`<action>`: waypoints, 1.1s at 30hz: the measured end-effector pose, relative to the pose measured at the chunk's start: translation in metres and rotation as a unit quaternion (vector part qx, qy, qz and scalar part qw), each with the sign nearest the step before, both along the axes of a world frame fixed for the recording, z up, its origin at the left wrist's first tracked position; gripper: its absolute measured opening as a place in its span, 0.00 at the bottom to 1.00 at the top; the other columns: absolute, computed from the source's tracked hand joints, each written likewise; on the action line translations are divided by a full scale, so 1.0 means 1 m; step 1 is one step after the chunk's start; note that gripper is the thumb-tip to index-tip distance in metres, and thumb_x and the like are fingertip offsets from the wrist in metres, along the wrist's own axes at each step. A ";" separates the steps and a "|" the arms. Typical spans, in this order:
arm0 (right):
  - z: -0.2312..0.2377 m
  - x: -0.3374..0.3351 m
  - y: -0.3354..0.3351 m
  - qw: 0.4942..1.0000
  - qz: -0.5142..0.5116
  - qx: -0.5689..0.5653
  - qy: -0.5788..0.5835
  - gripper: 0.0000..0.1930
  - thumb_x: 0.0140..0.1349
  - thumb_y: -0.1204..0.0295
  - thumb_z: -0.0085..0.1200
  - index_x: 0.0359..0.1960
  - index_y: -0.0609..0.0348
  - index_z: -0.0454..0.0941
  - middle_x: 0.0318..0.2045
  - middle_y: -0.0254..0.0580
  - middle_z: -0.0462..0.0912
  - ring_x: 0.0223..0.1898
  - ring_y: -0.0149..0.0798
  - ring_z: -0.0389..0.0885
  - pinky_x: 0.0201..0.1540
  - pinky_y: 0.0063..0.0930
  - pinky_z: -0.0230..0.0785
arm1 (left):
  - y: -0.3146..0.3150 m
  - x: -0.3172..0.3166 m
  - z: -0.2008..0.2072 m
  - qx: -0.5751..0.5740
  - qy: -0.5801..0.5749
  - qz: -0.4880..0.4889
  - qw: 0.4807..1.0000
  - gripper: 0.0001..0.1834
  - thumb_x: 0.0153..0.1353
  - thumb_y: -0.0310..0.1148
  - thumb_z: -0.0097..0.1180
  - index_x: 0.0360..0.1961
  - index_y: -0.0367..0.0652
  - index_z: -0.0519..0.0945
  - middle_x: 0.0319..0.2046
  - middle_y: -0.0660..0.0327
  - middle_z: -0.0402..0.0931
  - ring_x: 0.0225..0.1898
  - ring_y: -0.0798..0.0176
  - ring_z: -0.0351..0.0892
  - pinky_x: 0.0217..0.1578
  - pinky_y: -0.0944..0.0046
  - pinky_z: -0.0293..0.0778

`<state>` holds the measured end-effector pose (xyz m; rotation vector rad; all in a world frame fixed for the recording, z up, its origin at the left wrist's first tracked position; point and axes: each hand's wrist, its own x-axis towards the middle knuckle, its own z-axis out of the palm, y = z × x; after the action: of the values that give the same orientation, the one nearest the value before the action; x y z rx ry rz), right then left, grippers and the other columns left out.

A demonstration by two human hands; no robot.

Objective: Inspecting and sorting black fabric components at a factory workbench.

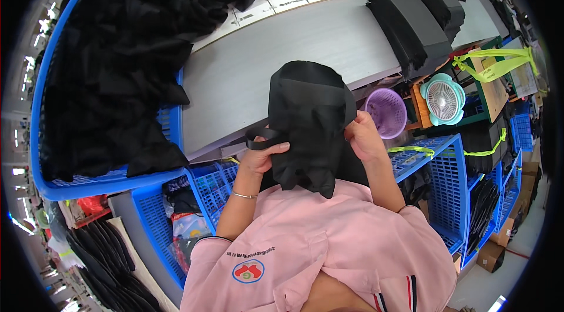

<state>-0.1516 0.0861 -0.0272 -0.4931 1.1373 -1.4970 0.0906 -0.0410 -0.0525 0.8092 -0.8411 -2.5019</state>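
Between my two hands I hold up a black fabric piece, rounded at its top, with a black strap looping out at its left side. My left hand pinches its left edge by the strap, thumb lying over the cloth. At the right edge, the fingers of my right hand close on the fabric. The lower part of the cloth hangs in folds before my pink shirt. Behind it lies the grey table.
A large blue basket heaped with black cloth stands at the left. Stacks of black pieces lie on the table's far right. Beyond my right hand are a purple basket and a turquoise fan. Blue crates flank me.
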 end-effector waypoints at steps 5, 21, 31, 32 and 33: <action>0.008 0.014 -0.001 0.983 -0.050 -0.082 -0.156 0.13 0.60 0.81 0.61 0.47 0.61 0.82 0.43 0.39 0.87 0.45 0.33 0.85 0.50 0.29 0.78 | 0.005 -0.005 0.002 -0.006 0.149 0.020 0.989 0.42 0.55 0.21 0.63 0.72 0.42 0.63 0.62 0.63 0.72 0.56 0.66 0.76 0.57 0.63 0.73; 0.020 0.015 -0.009 0.994 -0.054 0.001 0.095 0.12 0.66 0.75 0.60 0.49 0.66 0.82 0.42 0.36 0.86 0.43 0.27 0.82 0.50 0.24 0.74 | 0.007 -0.025 -0.006 -0.004 0.053 0.055 0.997 0.25 0.67 0.36 0.61 0.62 0.40 0.74 0.58 0.60 0.78 0.57 0.61 0.77 0.60 0.56 0.73; -0.004 0.029 -0.020 0.973 -0.112 -0.013 0.203 0.12 0.67 0.74 0.56 0.49 0.68 0.78 0.39 0.38 0.85 0.41 0.32 0.81 0.47 0.27 0.74 | 0.009 -0.032 -0.005 0.043 0.035 0.079 0.995 0.21 0.62 0.27 0.62 0.56 0.38 0.77 0.52 0.56 0.80 0.52 0.58 0.81 0.55 0.57 0.78; -0.006 0.031 -0.020 0.950 -0.127 -0.041 0.281 0.12 0.67 0.75 0.55 0.49 0.68 0.77 0.38 0.41 0.85 0.41 0.35 0.82 0.47 0.28 0.74 | 0.008 -0.033 -0.003 0.041 0.042 0.084 0.995 0.20 0.61 0.25 0.61 0.56 0.38 0.77 0.52 0.57 0.81 0.51 0.58 0.81 0.55 0.57 0.78; -0.008 0.034 -0.019 0.923 -0.143 -0.060 0.353 0.12 0.67 0.75 0.54 0.50 0.67 0.77 0.38 0.43 0.85 0.40 0.38 0.84 0.47 0.30 0.75 | 0.008 -0.034 -0.001 0.044 0.035 0.091 0.994 0.20 0.61 0.24 0.60 0.56 0.38 0.77 0.51 0.57 0.81 0.50 0.57 0.82 0.56 0.57 0.78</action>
<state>-0.1176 0.0674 -0.0356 -1.0427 1.7372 -1.6990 0.0565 -0.0326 -0.0535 0.7833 -0.6075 -2.4051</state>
